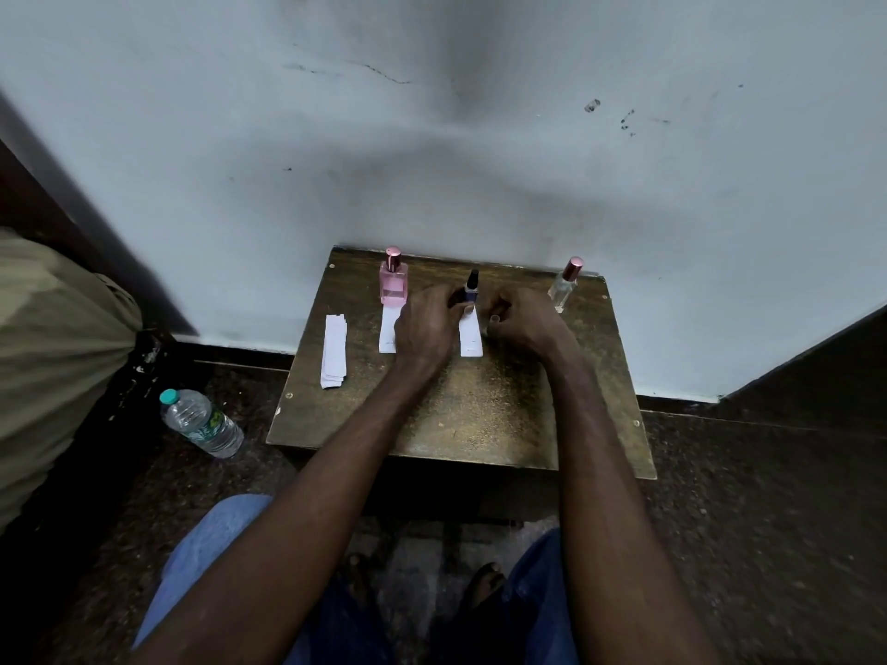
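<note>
our left hand [425, 328] fingers curled round the small dark blue bottle [472, 286], paper strip [470, 336] just under those fingertips, our right hand [523, 321] curled up right beside, can't tell if it's pinching anything

Pale blue-grey wall [240, 160] behind, scuffed, dark smudges, soft shadow at centre. Dark skirting [240, 350] along base. Worn wooden tabletop [480, 415], far edge against wall. Dark speckled floor [768, 496]. Olive cloth [48, 352] at left. Dim light.
</note>
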